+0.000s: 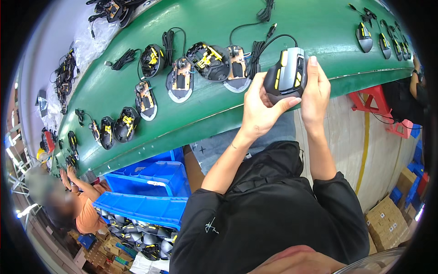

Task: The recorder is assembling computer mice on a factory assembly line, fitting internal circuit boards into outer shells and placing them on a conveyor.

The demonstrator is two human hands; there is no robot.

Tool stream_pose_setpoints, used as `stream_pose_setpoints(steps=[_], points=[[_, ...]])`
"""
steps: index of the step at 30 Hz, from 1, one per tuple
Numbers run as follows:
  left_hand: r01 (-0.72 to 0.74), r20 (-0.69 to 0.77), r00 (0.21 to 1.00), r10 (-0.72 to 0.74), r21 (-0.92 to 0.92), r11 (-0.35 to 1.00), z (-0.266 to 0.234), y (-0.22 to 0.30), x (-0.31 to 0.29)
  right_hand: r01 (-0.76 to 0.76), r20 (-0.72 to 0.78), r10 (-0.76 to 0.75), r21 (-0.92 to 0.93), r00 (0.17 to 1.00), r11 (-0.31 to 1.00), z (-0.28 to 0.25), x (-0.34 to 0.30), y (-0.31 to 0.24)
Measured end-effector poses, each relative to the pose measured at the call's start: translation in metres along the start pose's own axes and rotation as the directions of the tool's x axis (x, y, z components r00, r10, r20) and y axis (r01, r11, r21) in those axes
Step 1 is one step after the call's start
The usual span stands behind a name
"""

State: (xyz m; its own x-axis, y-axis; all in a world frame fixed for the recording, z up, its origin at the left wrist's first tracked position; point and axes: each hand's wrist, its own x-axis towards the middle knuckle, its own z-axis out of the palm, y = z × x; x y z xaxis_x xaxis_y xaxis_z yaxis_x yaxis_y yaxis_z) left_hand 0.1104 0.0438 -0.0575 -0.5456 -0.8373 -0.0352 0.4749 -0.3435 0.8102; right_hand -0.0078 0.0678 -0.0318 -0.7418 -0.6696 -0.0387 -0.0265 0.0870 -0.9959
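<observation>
Between my two hands, above the near edge of the green belt, is a computer mouse [288, 73] in black and grey with yellow side buttons. My left hand [263, 107] wraps its left side, thumb along the lower end. My right hand [315, 91] grips the right side with fingers upright. From the top of the mouse a black cable [273, 41] runs to a bundle on the belt. Just left lie an opened mouse base [237, 68] with a bare circuit board and an upturned black top shell [209, 61] with yellow parts inside.
More opened mouse bases [180, 80] and shells [125, 124] line the green belt [205, 107]. Assembled mice [364, 37] lie at the far right. Blue bins [150, 178] stand lower left, one holding many mouse shells [146, 237]. A person in orange [89, 212] works at left; red stools [372, 100] stand right.
</observation>
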Motion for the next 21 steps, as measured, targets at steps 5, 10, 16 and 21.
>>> stream_pose_setpoints(steps=[5,10,16,21], points=[[0.018,-0.007,1.0,-0.017,0.226,0.974,0.0,-0.007,0.003,0.132,-0.044,-0.139,-0.136,0.989,0.982,0.002,0.014,0.01],[-0.038,0.125,0.992,-0.01,0.378,0.925,0.005,0.01,0.012,-0.168,0.076,0.156,0.177,0.985,0.97,-0.007,0.017,-0.007],[-0.043,0.095,0.995,0.014,0.309,0.95,0.022,0.001,0.015,-0.175,0.18,0.129,0.273,0.975,0.946,-0.017,0.04,-0.017],[0.078,-0.049,0.996,-0.076,0.045,0.996,0.01,0.015,0.015,-0.077,0.215,0.063,0.056,0.975,0.995,-0.002,0.038,-0.014]])
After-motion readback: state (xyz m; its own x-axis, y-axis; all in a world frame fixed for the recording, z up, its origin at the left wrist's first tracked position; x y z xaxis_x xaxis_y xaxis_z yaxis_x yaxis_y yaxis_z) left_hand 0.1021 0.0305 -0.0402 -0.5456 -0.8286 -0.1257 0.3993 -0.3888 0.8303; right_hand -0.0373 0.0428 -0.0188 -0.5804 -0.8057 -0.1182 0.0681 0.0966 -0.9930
